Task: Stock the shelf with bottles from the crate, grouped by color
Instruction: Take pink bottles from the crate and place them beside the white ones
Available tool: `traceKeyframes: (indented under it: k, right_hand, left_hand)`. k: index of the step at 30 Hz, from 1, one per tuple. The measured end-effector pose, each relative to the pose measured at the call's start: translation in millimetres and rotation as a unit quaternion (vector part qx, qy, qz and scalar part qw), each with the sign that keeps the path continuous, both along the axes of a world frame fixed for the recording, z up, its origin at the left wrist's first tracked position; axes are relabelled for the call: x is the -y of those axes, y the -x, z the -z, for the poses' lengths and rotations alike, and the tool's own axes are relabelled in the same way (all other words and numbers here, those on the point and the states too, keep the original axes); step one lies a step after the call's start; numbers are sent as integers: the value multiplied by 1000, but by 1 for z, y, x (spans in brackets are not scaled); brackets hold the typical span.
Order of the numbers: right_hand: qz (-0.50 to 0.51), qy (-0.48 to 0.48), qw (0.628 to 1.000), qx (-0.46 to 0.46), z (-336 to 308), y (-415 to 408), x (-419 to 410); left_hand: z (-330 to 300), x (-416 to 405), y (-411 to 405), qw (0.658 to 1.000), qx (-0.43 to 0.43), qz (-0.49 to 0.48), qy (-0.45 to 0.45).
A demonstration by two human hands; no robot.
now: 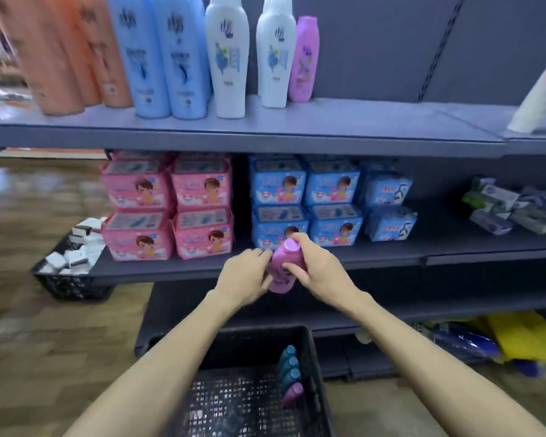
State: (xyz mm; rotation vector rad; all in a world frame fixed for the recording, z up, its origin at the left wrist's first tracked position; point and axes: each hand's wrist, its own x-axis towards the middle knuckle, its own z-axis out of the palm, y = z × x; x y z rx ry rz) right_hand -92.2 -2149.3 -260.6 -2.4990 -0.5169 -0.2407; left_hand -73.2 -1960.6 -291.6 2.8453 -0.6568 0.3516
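A purple bottle [285, 266] is held upright between both hands, in front of the middle shelf. My right hand [319, 269] grips its upper body and cap. My left hand [245, 275] holds its left side with curled fingers. Below, a black crate [312, 357] on the floor holds three teal bottles [289, 364] and one purple bottle [293, 393] along its right wall. On the top shelf [360, 127] stand orange bottles [54, 52], blue bottles [158, 58], white bottles [230, 58] and one purple bottle [304, 59].
Pink packs [167, 206] and blue packs [316, 200] fill the middle shelf. A second black basket [67, 279] with small white boxes sits at the left. A white tube [539, 89] leans at the top right. Yellow and blue bags [498, 342] lie at the bottom right.
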Motion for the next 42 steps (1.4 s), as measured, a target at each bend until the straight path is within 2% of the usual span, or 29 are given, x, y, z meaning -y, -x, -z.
traceKeyframes:
  k: [10, 16, 20, 24, 33, 36, 42]
  right_hand:
    - [-11, -16, 992, 126, -144, -42, 19]
    - [-34, -24, 980, 195, -244, -66, 24]
    - [-34, -28, 977, 209, -287, -83, 26]
    - [-34, -43, 979, 194, -299, -103, 28]
    - [-32, -39, 989, 138, -291, -147, 34]
    - [-31, -68, 990, 116, -288, -158, 37]
    - [-56, -94, 992, 56, -248, -168, 42]
  left_hand:
    - [-142, 8, -40, 982, 179, 45, 26]
    - [-235, 15, -66, 965, 250, 38, 63]
    - [-276, 19, -83, 958, 279, 29, 66]
    - [-288, 24, -98, 960, 272, 12, 60]
    - [-275, 29, -130, 969, 243, 0, 43]
    - [-272, 32, -142, 968, 245, 0, 48]
    - [-268, 31, -162, 960, 267, 15, 78]
